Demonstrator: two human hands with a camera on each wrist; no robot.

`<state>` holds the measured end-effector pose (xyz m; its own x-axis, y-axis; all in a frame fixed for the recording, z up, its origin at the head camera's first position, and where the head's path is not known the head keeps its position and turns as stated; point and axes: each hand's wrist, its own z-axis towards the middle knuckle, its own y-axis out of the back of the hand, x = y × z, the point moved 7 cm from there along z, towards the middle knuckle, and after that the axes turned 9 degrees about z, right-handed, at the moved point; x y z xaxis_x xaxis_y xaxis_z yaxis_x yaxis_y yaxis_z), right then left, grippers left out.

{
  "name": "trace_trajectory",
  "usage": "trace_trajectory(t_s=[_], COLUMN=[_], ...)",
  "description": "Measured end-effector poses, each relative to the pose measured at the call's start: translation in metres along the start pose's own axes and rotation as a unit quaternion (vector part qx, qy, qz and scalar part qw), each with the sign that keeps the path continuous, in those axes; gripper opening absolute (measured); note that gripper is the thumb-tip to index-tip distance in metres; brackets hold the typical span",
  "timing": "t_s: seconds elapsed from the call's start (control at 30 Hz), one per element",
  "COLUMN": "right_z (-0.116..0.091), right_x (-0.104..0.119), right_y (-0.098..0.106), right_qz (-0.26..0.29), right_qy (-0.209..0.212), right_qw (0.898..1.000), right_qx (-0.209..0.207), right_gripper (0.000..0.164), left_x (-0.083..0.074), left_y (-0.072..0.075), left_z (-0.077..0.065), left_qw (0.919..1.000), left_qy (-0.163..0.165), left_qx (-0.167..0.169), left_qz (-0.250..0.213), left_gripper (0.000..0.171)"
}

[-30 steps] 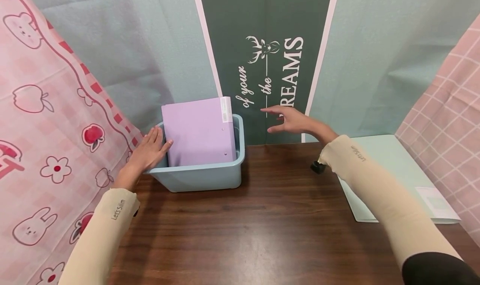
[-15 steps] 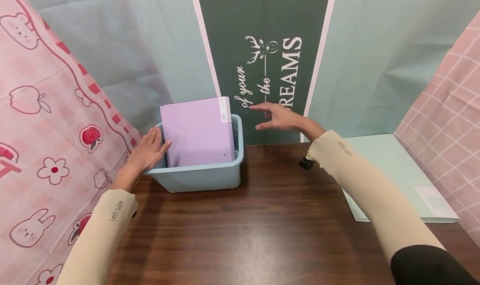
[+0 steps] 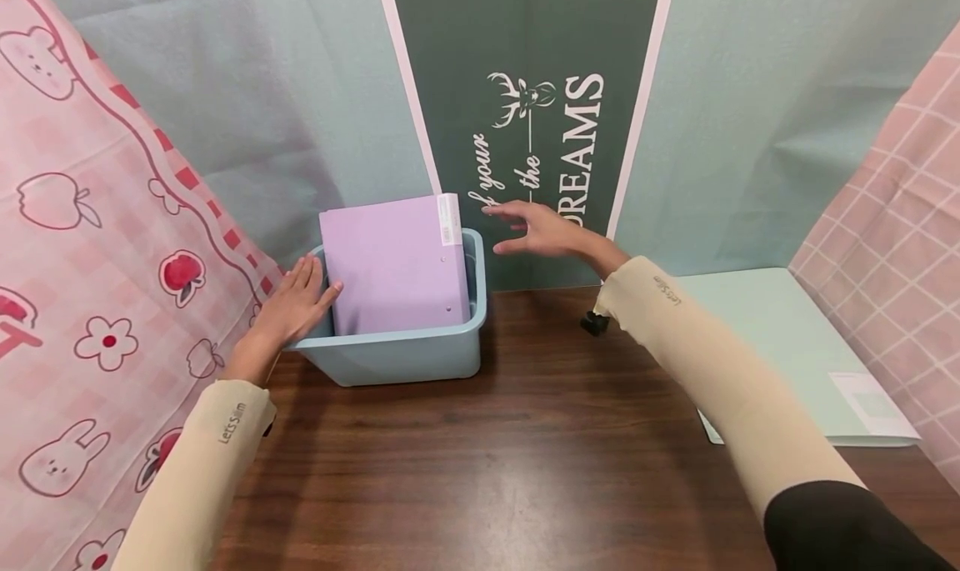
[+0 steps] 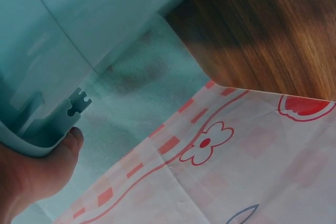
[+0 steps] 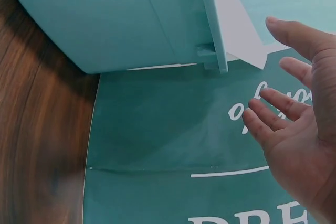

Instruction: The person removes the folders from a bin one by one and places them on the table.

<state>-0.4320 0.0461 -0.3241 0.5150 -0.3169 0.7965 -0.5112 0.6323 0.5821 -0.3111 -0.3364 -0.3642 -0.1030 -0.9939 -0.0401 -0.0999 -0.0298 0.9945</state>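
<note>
A blue plastic bin (image 3: 397, 358) stands on the table at the back left. In it leans a purple binder (image 3: 397, 262), its top rising well above the rim, with a white label near its upper right corner. My left hand (image 3: 296, 300) rests on the bin's left rim, fingers straight and thumb pointing toward the binder. From below, the left wrist view shows part of that hand (image 4: 47, 174) at the rim. To the right of the bin, my right hand (image 3: 543, 229) is in the air with fingers apart, pointing at the binder and holding nothing.
A pale green folder (image 3: 780, 329) with a white label lies on the table (image 3: 487, 471) at the right, partly hidden by my right sleeve. Pink printed cloths (image 3: 105, 246) hang at both sides. A green printed cloth (image 3: 525, 21) hangs behind the bin.
My right hand has moved left toward the bin and binder, its fingers still apart. My left hand stays on the bin's rim. The bin and binder have kept their place.
</note>
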Motion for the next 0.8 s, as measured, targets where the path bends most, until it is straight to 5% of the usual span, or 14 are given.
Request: trace_trajectory(t_s=[0.8], right_z=[0.043], right_x=[0.003], right_y=[-0.026], right_qz=[0.069], right_qy=[-0.012], right_qw=[0.997], right_qx=[-0.013], right_gripper=[0.077], left_x=[-0.001], left_y=[0.0], left_z=[-0.001], left_qw=[1.0], left_qy=[0.006], left_qx=[0.0], left_qz=[0.003], left_gripper=[0.093])
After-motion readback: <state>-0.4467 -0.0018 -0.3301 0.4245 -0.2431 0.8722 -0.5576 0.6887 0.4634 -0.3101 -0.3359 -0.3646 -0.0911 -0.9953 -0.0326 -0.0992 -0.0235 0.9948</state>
